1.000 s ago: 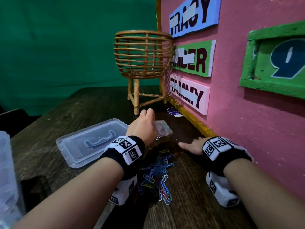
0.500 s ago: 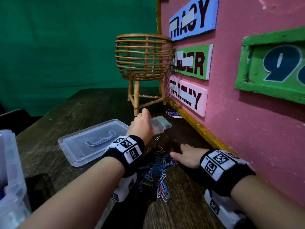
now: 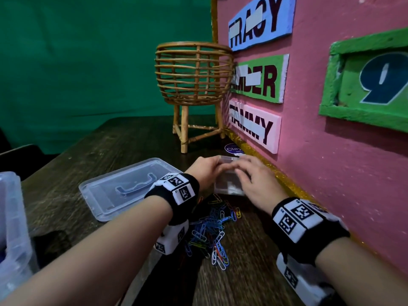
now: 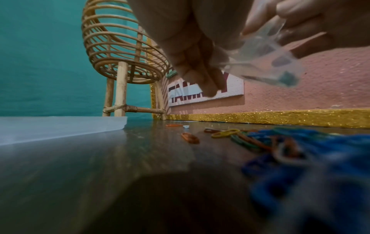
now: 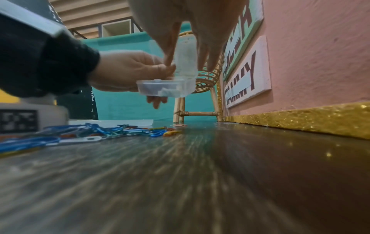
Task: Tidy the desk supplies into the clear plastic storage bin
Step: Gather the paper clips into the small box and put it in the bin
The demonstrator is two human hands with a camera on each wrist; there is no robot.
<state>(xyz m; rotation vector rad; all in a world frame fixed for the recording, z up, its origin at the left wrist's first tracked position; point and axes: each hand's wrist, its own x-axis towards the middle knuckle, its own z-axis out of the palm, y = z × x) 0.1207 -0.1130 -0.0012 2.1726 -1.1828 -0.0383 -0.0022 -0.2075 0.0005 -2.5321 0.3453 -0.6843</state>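
A small clear plastic case (image 3: 228, 186) hangs just above the desk near the pink wall, between both hands. My left hand (image 3: 210, 171) grips its left side. My right hand (image 3: 244, 176) pinches the hinged lid (image 5: 185, 60), which stands upright over the case's base (image 5: 166, 88). A pile of coloured paper clips (image 3: 212, 230) lies on the desk below my wrists, also seen in the left wrist view (image 4: 260, 142). The clear plastic storage bin (image 3: 11, 228) stands at the far left edge, only partly in view.
The bin's flat clear lid (image 3: 123, 188) lies on the dark wooden desk (image 3: 110, 146) left of my hands. A rattan basket stand (image 3: 194, 80) stands at the back by the pink wall (image 3: 331, 173), whose gold strip (image 5: 300, 121) borders the desk on the right.
My right hand has lifted off the desk and moved forward to join the left hand at the small case. The case now sits level with its lid raised.
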